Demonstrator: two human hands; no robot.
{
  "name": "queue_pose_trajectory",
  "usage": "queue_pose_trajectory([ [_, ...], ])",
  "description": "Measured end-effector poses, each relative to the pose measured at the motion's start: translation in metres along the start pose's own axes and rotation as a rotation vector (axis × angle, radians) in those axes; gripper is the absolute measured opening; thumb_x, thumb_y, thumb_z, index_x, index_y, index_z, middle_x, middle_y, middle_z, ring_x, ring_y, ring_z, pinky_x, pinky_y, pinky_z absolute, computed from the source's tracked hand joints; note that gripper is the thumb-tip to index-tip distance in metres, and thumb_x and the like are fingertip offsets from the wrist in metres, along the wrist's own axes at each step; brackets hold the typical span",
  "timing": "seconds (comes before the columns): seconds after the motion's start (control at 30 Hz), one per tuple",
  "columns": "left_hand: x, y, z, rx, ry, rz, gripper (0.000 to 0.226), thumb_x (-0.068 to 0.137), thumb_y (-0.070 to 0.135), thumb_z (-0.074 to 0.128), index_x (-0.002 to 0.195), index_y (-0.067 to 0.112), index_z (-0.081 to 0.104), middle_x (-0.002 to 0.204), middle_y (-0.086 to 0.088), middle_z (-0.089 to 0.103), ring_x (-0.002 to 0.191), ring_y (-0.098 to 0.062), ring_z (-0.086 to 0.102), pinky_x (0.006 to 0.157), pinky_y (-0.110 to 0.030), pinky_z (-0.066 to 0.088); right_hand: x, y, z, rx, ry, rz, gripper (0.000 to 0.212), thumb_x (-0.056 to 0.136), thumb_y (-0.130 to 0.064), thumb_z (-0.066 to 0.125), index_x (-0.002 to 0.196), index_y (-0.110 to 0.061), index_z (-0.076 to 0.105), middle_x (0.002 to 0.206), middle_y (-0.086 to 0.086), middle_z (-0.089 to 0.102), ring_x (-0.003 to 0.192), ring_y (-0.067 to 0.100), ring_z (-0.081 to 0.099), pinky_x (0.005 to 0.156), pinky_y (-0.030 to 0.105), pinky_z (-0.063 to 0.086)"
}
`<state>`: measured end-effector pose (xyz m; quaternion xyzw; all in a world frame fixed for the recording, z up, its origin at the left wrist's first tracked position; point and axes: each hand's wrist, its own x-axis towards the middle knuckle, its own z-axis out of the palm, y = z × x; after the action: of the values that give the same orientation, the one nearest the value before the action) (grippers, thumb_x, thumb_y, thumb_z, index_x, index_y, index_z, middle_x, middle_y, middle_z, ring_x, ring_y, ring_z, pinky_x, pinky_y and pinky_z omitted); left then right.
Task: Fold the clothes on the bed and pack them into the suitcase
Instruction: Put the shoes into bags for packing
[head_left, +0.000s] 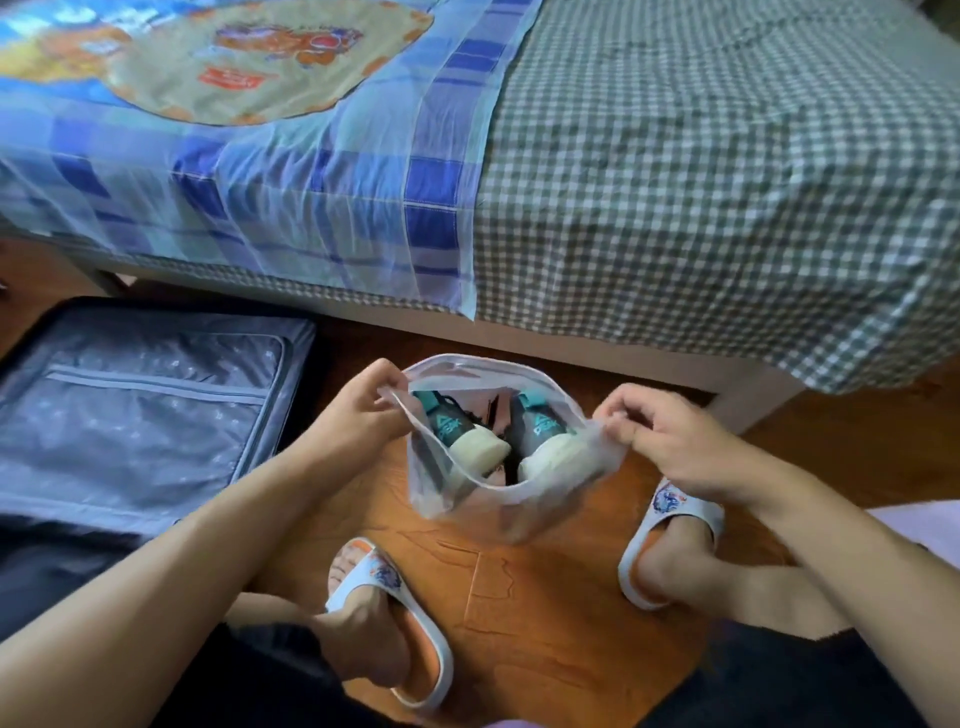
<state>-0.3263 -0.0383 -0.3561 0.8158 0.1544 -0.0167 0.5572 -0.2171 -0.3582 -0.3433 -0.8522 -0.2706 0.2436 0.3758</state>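
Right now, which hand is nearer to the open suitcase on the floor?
Left. The left hand pinches the left edge of the plastic bag, just beside the suitcase. The right hand pinches the bag's opposite edge, farther from the suitcase.

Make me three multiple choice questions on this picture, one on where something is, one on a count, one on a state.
1. Where does the open suitcase lie?
A. on the bed
B. on the floor to the person's left
C. behind the right foot

2. How many sneakers are in the clear plastic bag?
A. one
B. two
C. four

3. How is the bag's mouth?
A. zipped shut
B. knotted
C. held open

Answers: 1 B, it lies on the wooden floor beside the bed. 2 B, two heels show side by side. 3 C, the left hand and right hand each pinch a rim edge, pulling it apart.
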Motion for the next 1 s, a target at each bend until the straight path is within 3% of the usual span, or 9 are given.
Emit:
queue_pose_trajectory([
  [0.23,0.01,-0.081,0.025,0.139,-0.023,-0.156,0.035,0.086,-0.002,0.066,0.072,0.025,0.048,0.075,-0.002,0.055,0.075,-0.016,0.049,0.067,-0.036,0.046,-0.004,0.047,0.066,-0.116,-0.268,0.209,0.018,0.099,-0.019,0.054,0.086,-0.031,0.06,0.103,-0.006,0.069,0.092,0.015,0.063,0.086,0.044,0.055],
  [0.33,0.023,-0.086,0.049,0.076,-0.102,-0.219,0.022,0.087,0.014,0.06,0.092,0.035,0.054,0.098,-0.003,0.061,0.093,-0.02,0.058,0.087,-0.051,0.054,-0.004,0.059,0.069,-0.084,-0.337,0.303,0.017,0.099,-0.025,0.051,0.088,-0.035,0.058,0.105,-0.005,0.068,0.086,0.014,0.063,0.084,0.045,0.057],
  [0.43,0.021,-0.082,0.088,0.051,0.191,-0.328,0.051,0.095,0.012,0.055,0.141,0.028,0.042,0.145,-0.002,0.035,0.124,-0.021,0.048,0.106,-0.037,0.044,0.001,0.063,0.066,-0.037,-0.316,0.369,0.014,0.1,-0.022,0.048,0.092,-0.028,0.057,0.098,-0.005,0.064,0.08,0.01,0.058,0.079,0.037,0.055],
  [0.5,0.01,-0.067,0.107,0.275,0.408,-0.007,0.043,0.092,0.008,0.053,0.134,0.017,0.051,0.142,-0.005,0.038,0.127,-0.022,0.043,0.109,-0.038,0.039,0.005,0.061,0.064,-0.011,-0.308,0.386,0.013,0.097,-0.019,0.049,0.089,-0.025,0.058,0.114,-0.011,0.062,0.096,0.01,0.06,0.087,0.037,0.053],
  [0.6,0.006,-0.055,0.135,0.624,0.149,0.57,0.016,0.094,0.021,0.058,0.106,0.016,0.067,0.114,-0.002,0.062,0.107,-0.022,0.053,0.092,-0.037,0.044,0.009,0.06,0.068,0.015,-0.3,0.45,0.016,0.093,-0.023,0.047,0.083,-0.029,0.058,0.129,-0.016,0.058,0.108,0.014,0.058,0.096,0.042,0.052],
  [0.77,0.021,-0.067,0.148,1.314,-0.226,0.084,0.066,0.087,0.059,0.04,0.132,0.013,0.055,0.134,-0.012,0.056,0.129,-0.034,0.047,0.115,-0.048,0.027,0.005,0.062,0.068,0.076,-0.274,0.507,0.023,0.078,-0.035,0.04,0.09,-0.028,0.058,0.121,-0.009,0.06,0.097,0.026,0.066,0.09,0.052,0.057],
  [0.83,0.022,-0.069,0.143,1.441,-0.395,0.047,0.079,0.087,0.069,0.037,0.144,0.015,0.045,0.151,-0.019,0.039,0.14,-0.039,0.034,0.119,-0.052,0.019,0.002,0.066,0.069,0.073,-0.261,0.517,0.024,0.075,-0.041,0.036,0.087,-0.034,0.056,0.116,-0.005,0.061,0.095,0.027,0.067,0.088,0.053,0.057],
  [0.9,0.023,-0.067,0.144,1.551,-0.563,0.057,0.074,0.09,0.061,0.049,0.151,0.021,0.037,0.159,-0.021,0.025,0.145,-0.044,0.023,0.12,-0.055,0.014,-0.001,0.067,0.074,0.062,-0.258,0.52,0.022,0.075,-0.044,0.035,0.084,-0.039,0.054,0.117,-0.007,0.059,0.097,0.023,0.064,0.088,0.051,0.058],
  [1.0,0.028,-0.048,0.141,1.66,-0.724,0.155,0.055,0.09,0.047,0.06,0.142,0.032,0.052,0.156,-0.018,0.029,0.141,-0.044,0.024,0.114,-0.059,0.02,0.0,0.062,0.081,0.006,-0.277,0.459,0.012,0.088,-0.033,0.039,0.087,-0.032,0.051,0.128,-0.009,0.056,0.11,0.016,0.056,0.097,0.042,0.05],
])
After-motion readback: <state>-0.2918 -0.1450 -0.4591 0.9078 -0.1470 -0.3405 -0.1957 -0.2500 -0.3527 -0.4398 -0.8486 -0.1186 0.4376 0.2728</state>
